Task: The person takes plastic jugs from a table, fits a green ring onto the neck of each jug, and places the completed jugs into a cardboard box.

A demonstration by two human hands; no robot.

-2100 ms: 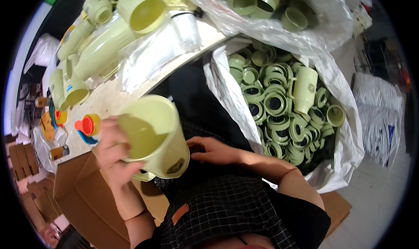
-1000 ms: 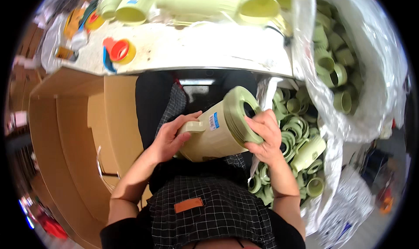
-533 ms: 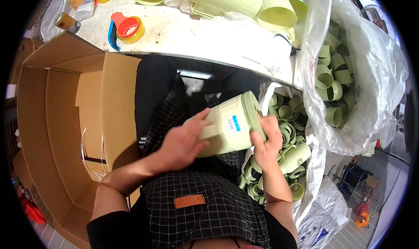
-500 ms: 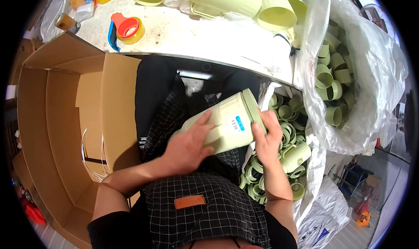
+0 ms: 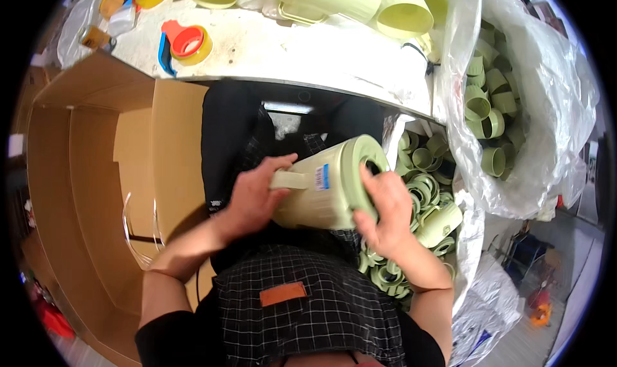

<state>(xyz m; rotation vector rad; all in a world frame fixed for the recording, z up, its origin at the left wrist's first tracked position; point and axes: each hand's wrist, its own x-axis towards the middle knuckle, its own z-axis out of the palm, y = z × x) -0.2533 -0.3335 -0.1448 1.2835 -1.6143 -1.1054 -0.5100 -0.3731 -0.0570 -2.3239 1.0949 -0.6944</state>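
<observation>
Jug (image 5: 324,193) is still over the lap, lying on its side, mouth end toward the person's right. Change since 0.5 s ago: small. It has rolled slightly, so the blue-and-white sticker (image 5: 322,177) now sits up by the handle. Left hand (image 5: 254,196) has closed further around the handle side. 2.1 s ago the jug was held upright in that hand alone, open mouth up; now both hands are on it.

Right hand (image 5: 380,213) is clamped over the ring-shaped lid (image 5: 366,174) at the mouth end, fingers wrapped round the rim. Judgement: lid is being seated or turned on; cannot tell if it is fully home.

Packages, labels:
- Open brown cardboard box (image 5: 96,174) to the person's left, flaps up, inner walls bare.
- Clear plastic bag (image 5: 533,110) upper right, holding pale green rings (image 5: 488,103).
- 2nd open bag (image 5: 472,219) just beside the right hand, full of the same rings and lids (image 5: 424,187).
- White printed sack (image 5: 482,322) on the floor, lower right.
- On the white surface (image 5: 308,52): more pale green jugs (image 5: 360,0) lying on their sides, and a tape dispenser (image 5: 183,42), red and yellow with a blue handle.
</observation>
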